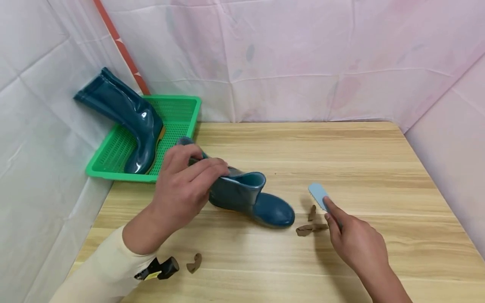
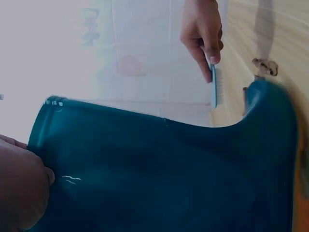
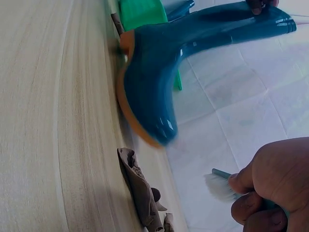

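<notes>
A dark teal rubber boot (image 1: 235, 195) stands over the table with its toe to the right. My left hand (image 1: 185, 181) grips the top rim of its shaft, and the opening is squeezed out of round. In the right wrist view the boot (image 3: 154, 82) shows an orange sole close over the wood. My right hand (image 1: 360, 242) holds a light blue brush (image 1: 318, 195), its forefinger laid along the back. White bristles show on the brush (image 3: 222, 186) in the right wrist view. Right of the toe, the brush is apart from the boot.
A green basket (image 1: 98, 173) at the back left holds a second teal boot (image 1: 132, 113), leaning on the cloth wall. Brown clay-like pieces (image 1: 305, 230) lie between the toe and my right hand. Another brown piece (image 1: 194, 263) lies near my left wrist's black camera (image 1: 166, 268).
</notes>
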`<action>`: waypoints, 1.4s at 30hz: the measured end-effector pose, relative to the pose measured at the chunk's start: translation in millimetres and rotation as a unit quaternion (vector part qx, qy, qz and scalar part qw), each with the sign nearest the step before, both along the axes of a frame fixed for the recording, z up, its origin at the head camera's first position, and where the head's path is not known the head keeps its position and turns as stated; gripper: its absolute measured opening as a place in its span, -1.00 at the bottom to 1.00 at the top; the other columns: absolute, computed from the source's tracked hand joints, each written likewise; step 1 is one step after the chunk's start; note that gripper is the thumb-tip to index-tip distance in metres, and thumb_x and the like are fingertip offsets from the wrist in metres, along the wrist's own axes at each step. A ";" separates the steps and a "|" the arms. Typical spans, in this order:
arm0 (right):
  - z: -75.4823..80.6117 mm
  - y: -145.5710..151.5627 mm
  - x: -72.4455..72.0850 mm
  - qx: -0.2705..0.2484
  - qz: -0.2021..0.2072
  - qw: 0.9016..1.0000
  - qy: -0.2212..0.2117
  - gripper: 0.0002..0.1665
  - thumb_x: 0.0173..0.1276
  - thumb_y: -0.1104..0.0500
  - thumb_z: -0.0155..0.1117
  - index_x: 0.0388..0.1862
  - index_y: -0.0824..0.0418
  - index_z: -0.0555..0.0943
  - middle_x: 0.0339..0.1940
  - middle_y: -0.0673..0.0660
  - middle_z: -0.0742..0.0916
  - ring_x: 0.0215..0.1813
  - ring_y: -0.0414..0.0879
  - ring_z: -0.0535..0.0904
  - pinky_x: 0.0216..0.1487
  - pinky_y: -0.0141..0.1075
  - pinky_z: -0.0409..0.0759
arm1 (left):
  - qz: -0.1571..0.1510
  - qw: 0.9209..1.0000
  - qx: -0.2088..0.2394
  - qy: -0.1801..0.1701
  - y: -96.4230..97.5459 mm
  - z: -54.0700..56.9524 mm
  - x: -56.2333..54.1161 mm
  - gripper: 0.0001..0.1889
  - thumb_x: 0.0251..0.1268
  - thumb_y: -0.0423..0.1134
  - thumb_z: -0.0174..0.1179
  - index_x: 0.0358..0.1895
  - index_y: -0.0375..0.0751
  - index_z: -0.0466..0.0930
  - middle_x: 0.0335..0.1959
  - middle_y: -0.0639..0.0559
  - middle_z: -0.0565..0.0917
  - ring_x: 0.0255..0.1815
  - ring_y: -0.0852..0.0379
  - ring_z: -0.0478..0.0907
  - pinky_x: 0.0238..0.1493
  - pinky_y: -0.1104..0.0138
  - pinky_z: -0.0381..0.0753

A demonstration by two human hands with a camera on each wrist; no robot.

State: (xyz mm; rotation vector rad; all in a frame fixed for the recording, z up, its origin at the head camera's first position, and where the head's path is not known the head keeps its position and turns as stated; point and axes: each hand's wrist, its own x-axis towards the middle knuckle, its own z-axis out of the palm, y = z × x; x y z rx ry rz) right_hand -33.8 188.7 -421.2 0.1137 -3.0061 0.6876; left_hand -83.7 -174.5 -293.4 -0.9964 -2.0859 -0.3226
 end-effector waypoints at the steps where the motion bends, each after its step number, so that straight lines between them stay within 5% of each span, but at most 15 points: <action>1: -0.3 -0.5 0.1 -0.001 0.001 1.000 0.000 -0.46 0.66 -0.01 0.03 0.53 0.05 0.44 -0.54 0.17 0.69 -0.67 -0.10 0.29 -0.70 -0.21 0.22 | 0.000 1.000 0.003 -0.002 -1.0 1.6 0.3 -0.75 0.17 -0.48 0.44 -0.11 -0.18 0.71 -0.09 -0.03 0.79 0.03 -0.22 0.46 -0.01 -0.10 0.36; 4: -1.0 -1.9 0.4 -0.005 0.003 1.000 0.006 -0.46 0.65 0.00 0.04 0.53 0.05 0.45 -0.48 0.21 0.72 -0.67 -0.11 0.29 -0.71 -0.21 0.22 | -0.004 1.000 0.015 -0.004 -3.4 6.9 0.5 -0.76 0.16 -0.47 0.47 -0.15 -0.17 0.70 0.02 -0.01 0.78 0.19 -0.24 0.47 0.10 -0.13 0.35; 11: -2.7 -5.6 -0.8 -0.007 0.008 1.000 0.014 -0.47 0.65 0.01 0.06 0.52 0.05 0.46 -0.68 0.03 0.54 -0.69 -0.13 0.24 -0.71 -0.23 0.19 | -0.049 0.998 0.020 -0.041 -7.7 6.5 -1.1 -0.92 0.51 -0.35 0.17 -0.17 -0.14 0.66 0.10 0.01 0.75 0.31 -0.16 0.51 0.21 -0.05 0.46; 16: -4.5 -9.3 0.1 -0.011 0.010 1.000 0.011 -0.47 0.65 -0.03 0.05 0.52 0.00 0.46 -0.73 -0.03 0.41 -0.69 -0.12 0.21 -0.71 -0.23 0.17 | -0.053 0.992 0.027 -0.114 -10.7 -6.7 -4.8 -0.79 0.32 -0.48 0.28 -0.12 -0.08 0.62 0.19 -0.18 0.61 0.26 -0.24 0.46 0.13 -0.04 0.49; 20: -6.9 -13.8 1.2 -0.019 0.017 0.999 0.019 -0.48 0.63 -0.02 0.09 0.51 -0.02 0.48 -0.73 -0.03 0.43 -0.69 -0.14 0.23 -0.70 -0.23 0.18 | -0.075 0.970 0.091 -0.213 -18.2 -17.2 -6.8 -0.57 0.08 -0.63 0.39 -0.07 -0.08 0.59 0.06 -0.25 0.48 0.11 -0.21 0.40 0.03 -0.01 0.47; 22: -7.8 -16.4 1.4 -0.023 0.024 0.999 0.030 -0.49 0.62 0.00 0.12 0.49 0.00 0.50 -0.70 0.00 0.50 -0.68 -0.15 0.23 -0.70 -0.24 0.19 | -0.088 0.948 0.126 -0.280 -24.4 -21.3 -5.6 -0.52 0.06 -0.69 0.36 -0.03 -0.12 0.58 0.03 -0.17 0.57 0.07 -0.13 0.49 0.07 0.07 0.54; 26: -8.9 -21.1 1.4 -0.028 0.034 0.997 0.059 -0.50 0.58 0.06 0.19 0.45 0.00 0.55 -0.65 0.05 0.60 -0.69 -0.18 0.22 -0.72 -0.26 0.18 | -0.123 0.885 0.196 -0.405 -35.0 -25.9 -0.8 -0.58 0.30 -0.72 -0.10 0.03 -0.25 0.57 0.02 -0.07 0.67 -0.02 0.01 0.59 0.02 0.23 0.63; 29: -8.3 -24.3 1.2 -0.032 0.041 0.996 0.069 -0.50 0.57 0.07 0.22 0.44 0.00 0.55 -0.63 0.07 0.64 -0.69 -0.20 0.22 -0.72 -0.27 0.19 | -0.199 0.810 0.251 -0.492 -39.9 -23.8 -2.1 -0.63 0.65 -0.30 -0.31 0.06 -0.29 0.55 -0.12 -0.05 0.66 -0.11 0.02 0.57 -0.06 0.28 0.64; 33: -8.0 -28.1 1.5 -0.038 0.046 0.996 0.074 -0.50 0.57 0.05 0.22 0.44 -0.02 0.56 -0.70 -0.04 0.53 -0.68 -0.19 0.23 -0.70 -0.27 0.20 | -0.227 0.746 0.250 -0.574 -48.7 -18.2 -3.7 -0.38 0.55 0.28 -0.02 0.16 -0.27 0.45 -0.21 -0.12 0.60 -0.20 0.02 0.60 -0.18 0.27 0.66; 35: -8.9 -29.3 2.1 -0.038 0.047 0.995 0.075 -0.50 0.57 0.05 0.22 0.44 -0.03 0.56 -0.72 -0.10 0.45 -0.67 -0.19 0.22 -0.69 -0.28 0.20 | -0.221 0.729 0.233 -0.604 -51.8 -14.0 -1.1 -0.42 0.51 0.15 0.14 0.18 -0.35 0.36 -0.16 -0.23 0.61 -0.22 -0.01 0.61 -0.21 0.28 0.66; 39: -11.3 -29.9 2.7 -0.040 0.050 0.995 0.082 -0.50 0.57 0.05 0.22 0.44 -0.02 0.55 -0.68 -0.07 0.53 -0.65 -0.21 0.23 -0.69 -0.29 0.20 | -0.246 0.676 0.227 -0.657 -47.8 -4.2 5.9 -0.60 0.29 -0.48 0.03 0.19 -0.49 0.30 -0.16 -0.34 0.70 -0.34 -0.03 0.69 -0.24 0.24 0.75; 42: -12.5 -28.7 3.2 -0.049 0.048 0.994 0.091 -0.50 0.56 0.06 0.23 0.44 0.00 0.55 -0.57 0.07 0.68 -0.66 -0.22 0.24 -0.70 -0.29 0.20 | -0.236 0.668 0.231 -0.667 -40.4 -0.6 9.2 -0.49 0.10 -0.65 -0.10 0.21 -0.53 0.34 -0.19 -0.32 0.72 -0.34 -0.05 0.70 -0.20 0.19 0.76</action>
